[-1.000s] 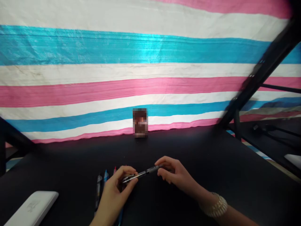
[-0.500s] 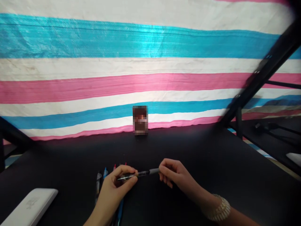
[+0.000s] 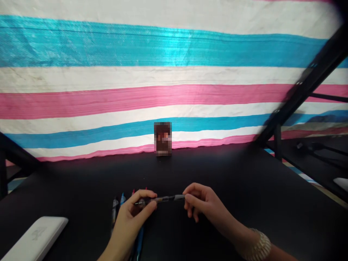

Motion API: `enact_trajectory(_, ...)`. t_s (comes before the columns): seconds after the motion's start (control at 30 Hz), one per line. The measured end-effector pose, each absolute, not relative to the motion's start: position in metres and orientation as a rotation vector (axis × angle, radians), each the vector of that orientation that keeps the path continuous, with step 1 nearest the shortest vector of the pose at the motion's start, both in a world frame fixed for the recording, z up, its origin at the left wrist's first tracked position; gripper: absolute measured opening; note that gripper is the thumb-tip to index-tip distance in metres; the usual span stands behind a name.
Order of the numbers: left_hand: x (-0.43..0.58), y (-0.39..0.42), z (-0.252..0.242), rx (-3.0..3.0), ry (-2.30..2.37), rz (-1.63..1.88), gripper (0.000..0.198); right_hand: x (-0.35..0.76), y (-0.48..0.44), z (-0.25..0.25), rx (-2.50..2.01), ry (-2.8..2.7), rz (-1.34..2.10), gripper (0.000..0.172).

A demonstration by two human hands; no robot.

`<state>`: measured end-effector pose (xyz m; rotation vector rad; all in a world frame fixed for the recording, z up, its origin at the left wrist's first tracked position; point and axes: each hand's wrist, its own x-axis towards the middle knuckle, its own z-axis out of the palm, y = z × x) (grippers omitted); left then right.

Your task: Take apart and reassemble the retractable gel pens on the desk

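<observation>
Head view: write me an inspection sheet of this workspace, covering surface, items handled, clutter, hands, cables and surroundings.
Surface: black tabletop.
Items handled: clear-barrelled pen, roughly level between both hands.
Clutter: other pens, partly hidden by the left hand; white block at left; pixelated upright item at back.
Hands: left fingers grip the pen; right hand pinches its grey end.
Cables: cable-like dark shapes far right, unclear.
Surroundings: striped sheet, black frame bars.
</observation>
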<state>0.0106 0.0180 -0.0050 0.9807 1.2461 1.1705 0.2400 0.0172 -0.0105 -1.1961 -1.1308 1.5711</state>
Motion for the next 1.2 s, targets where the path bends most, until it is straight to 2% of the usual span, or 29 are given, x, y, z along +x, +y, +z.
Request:
enact_trajectory(0.37, 0.001, 0.027, 0.004, 0.827, 1.227, 1.285, 0.039, 0.248, 0.016, 0.000, -1.154, -0.858, 1.308, 0.019)
enact_trajectory(1.2, 0.002, 0.028, 0.000, 0.812, 1.156, 1.288, 0.029, 0.254, 0.017, -0.010, -1.076, -0.894, 1.262, 0.020)
